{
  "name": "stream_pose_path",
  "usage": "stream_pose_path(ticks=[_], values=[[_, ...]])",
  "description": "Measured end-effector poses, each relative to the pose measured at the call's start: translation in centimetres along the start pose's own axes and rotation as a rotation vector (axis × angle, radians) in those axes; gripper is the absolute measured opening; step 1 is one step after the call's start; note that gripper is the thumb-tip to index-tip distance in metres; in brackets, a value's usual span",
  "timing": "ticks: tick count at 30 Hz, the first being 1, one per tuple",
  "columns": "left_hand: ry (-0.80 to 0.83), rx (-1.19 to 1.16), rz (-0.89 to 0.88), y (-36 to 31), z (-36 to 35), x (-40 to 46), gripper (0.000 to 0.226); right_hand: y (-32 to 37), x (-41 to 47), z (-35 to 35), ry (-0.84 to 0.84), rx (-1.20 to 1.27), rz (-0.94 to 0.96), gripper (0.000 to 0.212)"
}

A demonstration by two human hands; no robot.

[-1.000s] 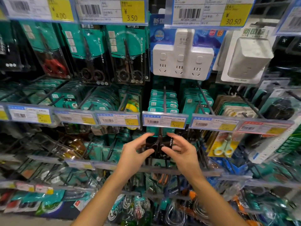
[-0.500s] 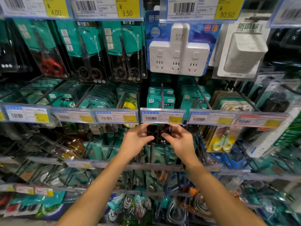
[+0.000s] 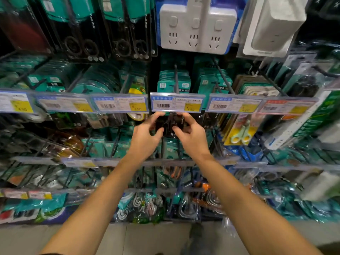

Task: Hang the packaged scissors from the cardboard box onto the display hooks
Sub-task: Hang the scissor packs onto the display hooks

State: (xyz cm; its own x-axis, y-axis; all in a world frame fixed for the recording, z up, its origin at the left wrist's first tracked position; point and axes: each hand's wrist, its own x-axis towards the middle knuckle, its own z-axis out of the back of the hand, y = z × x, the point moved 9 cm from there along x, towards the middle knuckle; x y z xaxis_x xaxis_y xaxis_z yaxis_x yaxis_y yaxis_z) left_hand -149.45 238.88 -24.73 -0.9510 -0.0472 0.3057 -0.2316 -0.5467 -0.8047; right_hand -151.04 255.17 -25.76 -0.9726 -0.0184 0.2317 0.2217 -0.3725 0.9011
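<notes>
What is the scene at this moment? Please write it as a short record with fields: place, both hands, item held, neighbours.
place: shop display wall with wire hooks and price tags
left hand: pinches the left edge of the scissors pack
right hand: pinches the pack's right edge
item held: dark scissors pack, just below a price tag marked 3.50
hook state: cannot tell whether the pack is on a hook
neighbours: yellow-green scissors to the right; white power strip above
</notes>
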Motion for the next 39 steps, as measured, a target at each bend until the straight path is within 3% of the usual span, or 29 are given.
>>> stream_pose_path(ticks=[3, 7, 12, 18, 24, 33, 39], values=[[-0.051, 0.041, 0.003, -0.8, -0.1, -1.5, 0.034, 0.7, -1.2, 0.0, 0.094, -0.166, 0.016, 0.052], [0.071, 0.323, 0.186, 0.0, -1.5, -3.9, 0.047, -0.4, -4.0, 0.7, 0.189, -0.304, -0.1, 0.067], [0.289, 0.693, -0.038, -4.5, -6.3, -9.4, 0.049, -0.5, -10.2, 3.7, 0.197, -0.545, -0.037, 0.07], [0.515, 0.843, -0.149, -10.2, -15.2, -18.3, 0.058, -3.5, -20.9, 13.1, 0.138, -0.845, -0.077, 0.071], [0.607, 0.811, -0.386, -20.3, -24.6, -29.7, 0.055, -5.3, -35.9, 27.4, -0.137, -0.91, -0.156, 0.059], [0.755, 0.659, -0.812, -36.9, -36.6, -48.4, 0.051, -6.2, -56.8, 44.1, -0.276, -0.998, -0.454, 0.064], [0.791, 0.644, -0.913, -44.1, -41.1, -54.9, 0.057, -6.8, -64.4, 51.4, -0.387, -0.999, -0.552, 0.054]])
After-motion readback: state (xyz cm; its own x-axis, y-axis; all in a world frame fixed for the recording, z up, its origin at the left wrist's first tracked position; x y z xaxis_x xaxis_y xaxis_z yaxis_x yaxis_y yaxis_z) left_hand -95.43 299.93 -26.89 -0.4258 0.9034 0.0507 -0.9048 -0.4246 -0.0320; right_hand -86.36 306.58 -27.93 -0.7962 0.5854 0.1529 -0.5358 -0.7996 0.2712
